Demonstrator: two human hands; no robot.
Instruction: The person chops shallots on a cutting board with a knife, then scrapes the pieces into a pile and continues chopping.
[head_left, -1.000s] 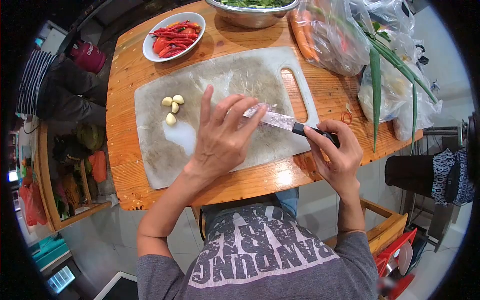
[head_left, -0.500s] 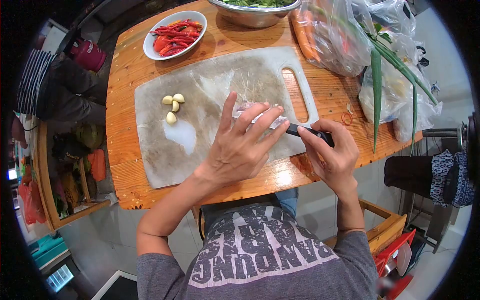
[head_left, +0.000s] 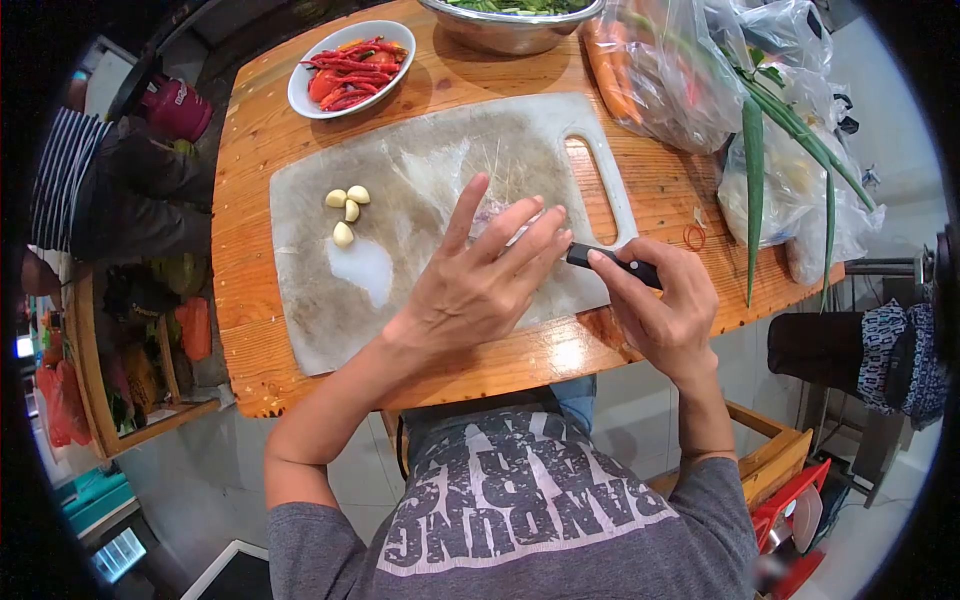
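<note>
In my right hand (head_left: 672, 305) is a knife (head_left: 579, 254), gripped by its black handle with thumb and fingers. Its blade points left and is hidden under my left hand (head_left: 490, 265). That hand lies over the blade with fingers stretched and apart, close above the cutting board (head_left: 320, 310). A little purplish-white food shows between its fingers, too covered to name. Several peeled garlic cloves (head_left: 343, 235) lie on the board's left part, beside a pale wet patch.
A white bowl (head_left: 390, 100) of red chillies and tomatoes stands at the back left. Behind the board is a metal bowl (head_left: 510, 38) of chopped greens. Plastic bags (head_left: 690, 100) with carrots, long green leaves (head_left: 752, 200) and a rubber band (head_left: 694, 237) lie right. Another person stands far left.
My left hand has shifted slightly and now covers the blade, part of which showed between the fingers before. The knife handle has turned a little in my right hand.
</note>
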